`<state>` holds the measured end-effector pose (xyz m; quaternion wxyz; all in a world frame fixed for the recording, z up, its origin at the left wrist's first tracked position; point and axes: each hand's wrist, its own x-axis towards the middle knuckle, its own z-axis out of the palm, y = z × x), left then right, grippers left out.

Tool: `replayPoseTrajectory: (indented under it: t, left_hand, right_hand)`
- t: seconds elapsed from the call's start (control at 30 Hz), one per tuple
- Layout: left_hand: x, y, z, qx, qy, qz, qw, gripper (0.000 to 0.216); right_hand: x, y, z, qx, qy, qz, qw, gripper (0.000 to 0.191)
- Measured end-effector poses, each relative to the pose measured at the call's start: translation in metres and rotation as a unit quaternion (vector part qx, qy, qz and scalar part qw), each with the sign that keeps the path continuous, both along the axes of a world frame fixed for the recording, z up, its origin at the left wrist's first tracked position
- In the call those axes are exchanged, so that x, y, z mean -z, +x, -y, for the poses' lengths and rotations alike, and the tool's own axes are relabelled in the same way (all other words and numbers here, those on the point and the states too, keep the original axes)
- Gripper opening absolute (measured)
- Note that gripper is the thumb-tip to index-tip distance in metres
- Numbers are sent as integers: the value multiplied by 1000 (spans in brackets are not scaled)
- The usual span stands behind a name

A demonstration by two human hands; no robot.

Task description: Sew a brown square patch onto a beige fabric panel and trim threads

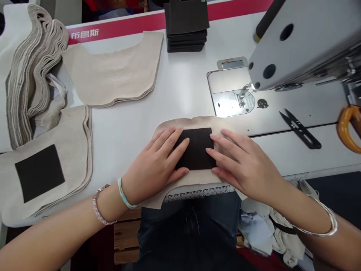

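Observation:
A black square patch [196, 149] lies on a cream fabric piece [194, 122] at the table's front edge. My left hand [160, 160] rests flat with fingers spread, its fingertips on the patch's left side and the cloth. From the other side, my right hand [244, 158] lies with fingers apart, its tips touching the patch's right edge and the fabric beside it. Neither hand grips anything. The sewing machine's presser foot [243, 94] stands behind and to the right of the cloth.
Black squares [187, 22] are stacked at the back. Cream pieces [118, 71] lie back left; another pile [76, 158] carries a black square [40, 173]. Folded fabric [24, 79] is at far left. Black thread snips [301, 130] and orange-handled scissors [347, 128] lie right, below the machine head [304, 41].

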<state>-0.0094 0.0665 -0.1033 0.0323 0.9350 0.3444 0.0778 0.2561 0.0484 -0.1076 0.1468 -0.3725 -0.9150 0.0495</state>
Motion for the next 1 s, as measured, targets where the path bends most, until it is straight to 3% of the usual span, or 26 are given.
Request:
replayPoseTrajectory:
  t: [0.4, 0.57, 0.83, 1.0]
  left_hand:
    - [-1, 74, -24, 13, -2, -7, 1000, 56]
    - [-7, 92, -26, 10, -20, -21, 1000, 52]
    - [1, 63, 1, -20, -58, 25, 998, 70]
    - [9, 40, 14, -18, -58, 33, 998, 83]
  right_hand:
    - [0, 70, -17, 39, 22, 7, 999, 33]
    - [1, 93, -18, 38, 3, -23, 999, 35]
    - [4, 111, 0, 46, -8, -74, 996, 44]
    - [7, 112, 3, 67, -38, -71, 994, 61]
